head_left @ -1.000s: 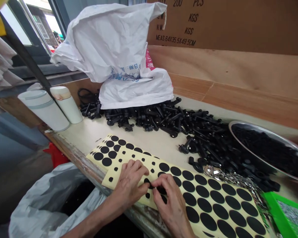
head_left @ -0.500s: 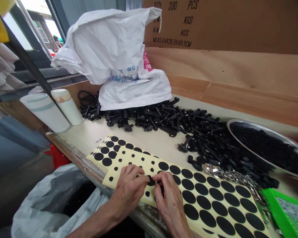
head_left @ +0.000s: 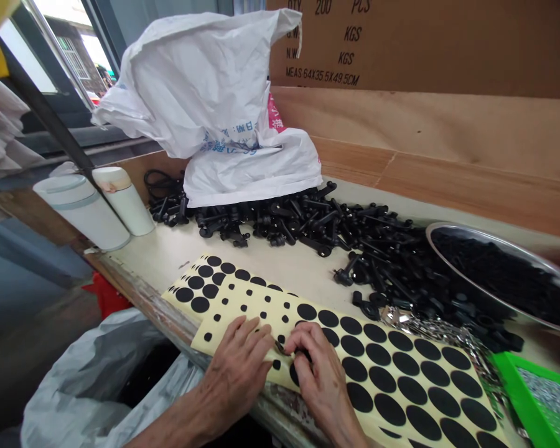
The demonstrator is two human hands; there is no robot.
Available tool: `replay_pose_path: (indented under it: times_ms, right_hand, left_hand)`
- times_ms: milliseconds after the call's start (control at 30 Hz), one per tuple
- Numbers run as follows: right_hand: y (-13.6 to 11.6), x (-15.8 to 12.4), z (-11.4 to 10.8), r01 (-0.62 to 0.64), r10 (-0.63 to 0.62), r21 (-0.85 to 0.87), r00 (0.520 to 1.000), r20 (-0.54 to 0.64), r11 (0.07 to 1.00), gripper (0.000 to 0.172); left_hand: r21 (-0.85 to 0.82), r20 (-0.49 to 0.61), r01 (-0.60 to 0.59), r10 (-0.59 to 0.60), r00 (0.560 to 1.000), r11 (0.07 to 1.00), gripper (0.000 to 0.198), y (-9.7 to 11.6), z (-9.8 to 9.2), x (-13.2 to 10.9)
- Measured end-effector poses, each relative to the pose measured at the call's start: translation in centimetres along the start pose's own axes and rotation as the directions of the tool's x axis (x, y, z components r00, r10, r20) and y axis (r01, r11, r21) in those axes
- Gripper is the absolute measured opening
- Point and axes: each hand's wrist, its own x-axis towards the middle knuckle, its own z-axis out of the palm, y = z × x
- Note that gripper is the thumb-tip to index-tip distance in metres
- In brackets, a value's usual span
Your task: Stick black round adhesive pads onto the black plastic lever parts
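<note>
A yellow backing sheet (head_left: 401, 379) covered with round black pads lies along the table's near edge. My left hand (head_left: 238, 367) rests on its left end, fingers pressed down and pinching at one pad. My right hand (head_left: 320, 373) sits beside it, fingertips curled onto the same spot of the sheet. The two hands touch at the fingertips over a black pad (head_left: 280, 346). A second sheet (head_left: 200, 283) with black dots lies under the first, further left.
A heap of black plastic parts (head_left: 336, 230) spreads across the table below a white bag (head_left: 214, 99). A metal bowl (head_left: 494, 249) of black pieces stands right, a green tray (head_left: 541, 392) at the near right. Two white cups (head_left: 102, 205) stand left. A grey bag (head_left: 98, 379) hangs below the edge.
Both hands have slid slightly toward me along the sheet, still pinching together at a pad. Nothing else on the table has moved.
</note>
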Motion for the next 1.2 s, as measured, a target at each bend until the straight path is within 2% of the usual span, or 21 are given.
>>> replay_pose_path:
  times_ms: [67, 133, 200, 300, 433, 500, 567, 633, 700, 767, 800, 833, 933, 1067, 1133, 1167, 1200]
  right_hand:
    - [-0.1, -0.1, 0.1, 0.016, -0.016, -0.009, 1.000, -0.002, 1.000, 0.024]
    - [-0.3, 0.0, -0.1, 0.000, 0.000, 0.037, 1.000, -0.010, 0.999, 0.023]
    - [-0.5, 0.1, -0.6, -0.022, 0.024, 0.173, 1.000, -0.011, 0.985, 0.020]
    - [-0.4, 0.3, -1.5, -0.071, 0.088, 0.426, 0.996, -0.020, 0.902, 0.017]
    - [0.3, 0.5, -2.0, -0.125, 0.184, 0.585, 0.982, -0.043, 0.802, 0.011]
    - [0.3, 0.7, -1.9, -0.146, 0.217, 0.604, 0.975, -0.046, 0.784, 0.009]
    - [0.1, 0.9, -1.7, -0.153, 0.242, 0.604, 0.968, -0.069, 0.782, 0.012]
    - [-0.2, 1.1, -1.7, -0.154, 0.266, 0.611, 0.959, -0.098, 0.777, 0.022]
    - [-0.4, 1.3, -1.9, -0.170, 0.317, 0.650, 0.941, -0.116, 0.741, 0.039]
    - [-0.5, 1.5, -2.3, -0.216, 0.396, 0.698, 0.912, -0.105, 0.683, 0.055]
    - [-0.5, 1.7, -2.6, -0.241, 0.426, 0.712, 0.900, -0.090, 0.660, 0.054]
    - [-0.4, 1.8, -2.9, -0.261, 0.432, 0.714, 0.899, -0.065, 0.650, 0.048]
    - [0.0, 2.4, -3.6, -0.236, 0.356, 0.681, 0.934, -0.039, 0.693, 0.027]
    - [0.4, 2.7, -3.6, -0.093, 0.242, 0.607, 0.955, -0.169, 0.789, 0.025]
    - [0.3, 2.6, -3.3, 0.006, 0.169, 0.499, 0.937, -0.305, 0.866, 0.022]
    - [0.1, 2.4, -3.1, 0.067, 0.113, 0.411, 0.910, -0.399, 0.909, 0.020]
    - [-0.2, 2.2, -2.9, 0.118, 0.060, 0.303, 0.852, -0.520, 0.946, 0.018]
  left_hand:
    - [-0.086, 0.018, 0.040, -0.039, 0.999, 0.996, 0.040, -0.2, -0.7, 0.1]
    - [-0.192, 0.064, 0.114, -0.103, 0.993, 0.975, 0.033, -0.4, -1.6, 0.8]
    - [-0.293, 0.093, 0.212, -0.193, 0.977, 0.932, 0.027, -0.6, -2.4, 1.9]
    - [-0.439, 0.158, 0.318, -0.276, 0.948, 0.841, 0.022, -0.3, -3.2, 3.9]
    - [-0.574, 0.228, 0.384, -0.309, 0.923, 0.724, 0.014, 0.6, -3.1, 5.7]
    - [-0.599, 0.213, 0.424, -0.375, 0.902, 0.679, 0.008, 1.0, -2.7, 6.3]
    - [-0.635, 0.218, 0.481, -0.457, 0.862, 0.605, 0.010, 1.2, -2.4, 6.6]
    - [-0.689, 0.285, 0.563, -0.544, 0.789, 0.457, 0.011, 1.2, -2.2, 7.0]
    - [-0.745, 0.416, 0.634, -0.598, 0.685, 0.208, 0.013, 1.2, -2.4, 7.4]
    - [-0.757, 0.547, 0.652, -0.588, 0.597, -0.042, 0.014, 1.2, -2.6, 7.7]
    - [-0.753, 0.584, 0.646, -0.575, 0.573, -0.120, 0.015, 1.2, -2.7, 7.8]
    - [-0.751, 0.601, 0.640, -0.565, 0.565, -0.160, 0.015, 1.2, -2.6, 7.9]
    - [-0.766, 0.582, 0.626, -0.569, 0.581, -0.144, 0.013, 1.3, -2.0, 7.9]
    - [-0.786, 0.577, 0.601, -0.518, 0.632, -0.142, 0.014, 1.6, -1.0, 8.1]
    - [-0.777, 0.577, 0.621, -0.515, 0.634, -0.107, 0.018, 1.9, -1.1, 8.7]
    - [-0.776, 0.557, 0.628, -0.531, 0.638, -0.061, 0.022, 2.1, -1.3, 9.2]
    - [-0.779, 0.524, 0.627, -0.544, 0.656, 0.007, 0.027, 2.3, -1.4, 9.9]
